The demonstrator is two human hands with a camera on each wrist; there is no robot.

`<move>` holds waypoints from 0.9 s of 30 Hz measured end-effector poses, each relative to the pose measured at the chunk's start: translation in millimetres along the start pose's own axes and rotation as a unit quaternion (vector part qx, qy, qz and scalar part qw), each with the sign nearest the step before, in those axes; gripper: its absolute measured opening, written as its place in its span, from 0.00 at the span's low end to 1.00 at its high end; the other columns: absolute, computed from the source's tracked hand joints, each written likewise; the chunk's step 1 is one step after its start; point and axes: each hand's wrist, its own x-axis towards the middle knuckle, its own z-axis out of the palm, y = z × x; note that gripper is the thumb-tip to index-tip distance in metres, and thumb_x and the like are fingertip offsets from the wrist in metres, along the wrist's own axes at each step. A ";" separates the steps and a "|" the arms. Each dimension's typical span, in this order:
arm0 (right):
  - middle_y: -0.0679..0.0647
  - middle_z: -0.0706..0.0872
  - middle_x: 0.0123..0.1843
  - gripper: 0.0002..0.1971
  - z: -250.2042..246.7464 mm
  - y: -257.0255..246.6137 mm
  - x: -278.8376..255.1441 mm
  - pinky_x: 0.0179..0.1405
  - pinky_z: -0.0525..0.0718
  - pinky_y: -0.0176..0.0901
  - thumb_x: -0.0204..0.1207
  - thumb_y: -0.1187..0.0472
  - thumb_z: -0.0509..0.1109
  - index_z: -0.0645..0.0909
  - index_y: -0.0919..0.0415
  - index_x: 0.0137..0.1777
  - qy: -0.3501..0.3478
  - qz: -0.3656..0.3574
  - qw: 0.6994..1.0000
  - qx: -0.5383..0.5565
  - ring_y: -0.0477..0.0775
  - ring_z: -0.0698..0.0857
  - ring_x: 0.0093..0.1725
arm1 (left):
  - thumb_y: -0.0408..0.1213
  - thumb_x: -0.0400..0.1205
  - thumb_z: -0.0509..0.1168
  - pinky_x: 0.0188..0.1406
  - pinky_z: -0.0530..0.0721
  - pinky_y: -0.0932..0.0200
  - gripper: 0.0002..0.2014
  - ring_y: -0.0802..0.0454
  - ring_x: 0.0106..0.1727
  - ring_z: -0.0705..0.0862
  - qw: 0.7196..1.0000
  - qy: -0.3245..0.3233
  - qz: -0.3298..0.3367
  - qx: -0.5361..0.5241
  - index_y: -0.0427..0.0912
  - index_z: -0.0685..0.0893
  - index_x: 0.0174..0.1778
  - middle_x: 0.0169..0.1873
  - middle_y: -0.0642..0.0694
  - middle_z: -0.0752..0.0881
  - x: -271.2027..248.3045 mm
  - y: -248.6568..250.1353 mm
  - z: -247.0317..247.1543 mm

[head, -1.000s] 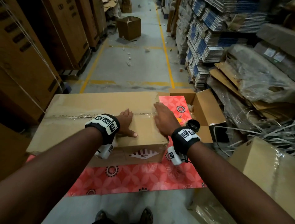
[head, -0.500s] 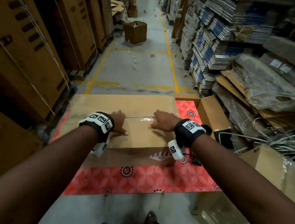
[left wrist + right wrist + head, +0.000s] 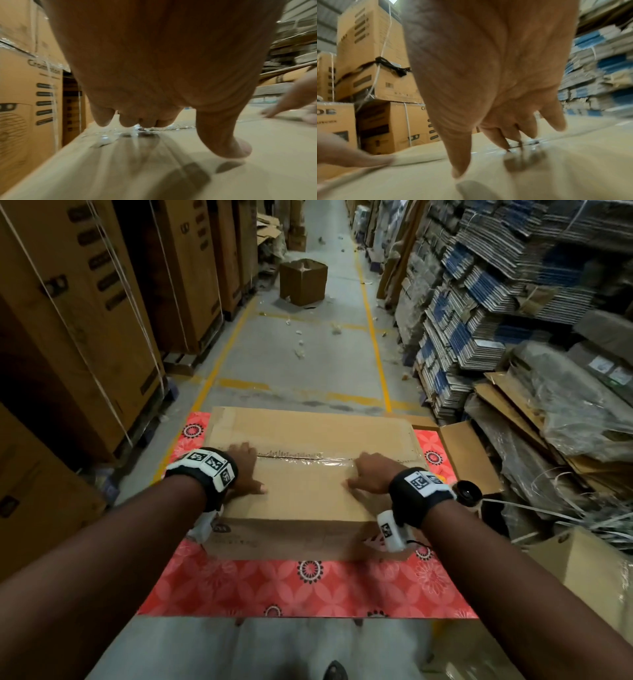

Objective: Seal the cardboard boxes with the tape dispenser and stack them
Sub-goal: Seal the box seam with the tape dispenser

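A flat brown cardboard box (image 3: 308, 433) lies on a red patterned sheet (image 3: 308, 587). Clear tape (image 3: 325, 462) runs along its middle seam. My left hand (image 3: 245, 470) presses flat on the box top at the seam's left end, fingers straight and thumb spread; the left wrist view shows the fingertips (image 3: 104, 119) on the tape. My right hand (image 3: 371, 474) presses on the right part of the seam with straight fingers (image 3: 498, 139) on the tape. A black tape roll or dispenser (image 3: 467, 493) lies just right of my right wrist, partly hidden.
Tall strapped cartons (image 3: 85, 313) line the left side. Stacks of flattened cardboard (image 3: 479, 302) and loose sheets fill the right. An open box (image 3: 469, 453) sits to the right of the sheet. Another box (image 3: 303, 280) stands far down the aisle.
My hands have slid apart along the seam, the left one to the left end, the right one further right. The head view has swung so the box sits more centred.
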 end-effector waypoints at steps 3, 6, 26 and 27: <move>0.67 0.71 0.80 0.35 4.8 -60.5 8.5 0.67 0.73 0.50 0.80 0.42 0.69 0.67 0.66 0.79 0.008 -0.067 0.994 0.082 0.67 0.73 0.76 | 0.68 0.76 0.62 0.81 0.55 0.36 0.55 0.37 0.85 0.46 0.998 0.007 0.066 -0.019 0.38 0.40 0.85 0.85 0.39 0.40 3.3 16.8 4.5; 0.58 0.51 0.89 0.45 17.4 -86.3 14.4 0.82 0.60 0.63 0.81 0.37 0.65 0.51 0.62 0.88 -0.036 -0.059 0.996 0.047 0.65 0.52 0.87 | 0.70 0.77 0.59 0.80 0.52 0.33 0.54 0.41 0.86 0.44 0.998 0.009 0.066 -0.012 0.41 0.40 0.85 0.85 0.42 0.37 -3.1 11.4 20.9; 0.63 0.47 0.89 0.49 29.4 -127.5 26.0 0.83 0.59 0.65 0.79 0.31 0.62 0.50 0.67 0.87 -0.013 -0.012 0.999 0.043 0.62 0.50 0.88 | 0.59 0.72 0.74 0.76 0.67 0.53 0.62 0.38 0.81 0.63 0.960 0.077 -0.028 -0.267 0.29 0.40 0.83 0.84 0.32 0.49 -29.1 -77.8 34.1; 0.63 0.49 0.89 0.49 27.3 -120.4 25.2 0.83 0.60 0.65 0.79 0.31 0.62 0.52 0.67 0.86 -0.011 0.010 0.999 0.043 0.62 0.53 0.87 | 0.58 0.72 0.75 0.73 0.70 0.53 0.61 0.38 0.79 0.67 0.953 0.083 -0.023 -0.290 0.29 0.42 0.83 0.83 0.33 0.56 -27.9 -82.4 37.3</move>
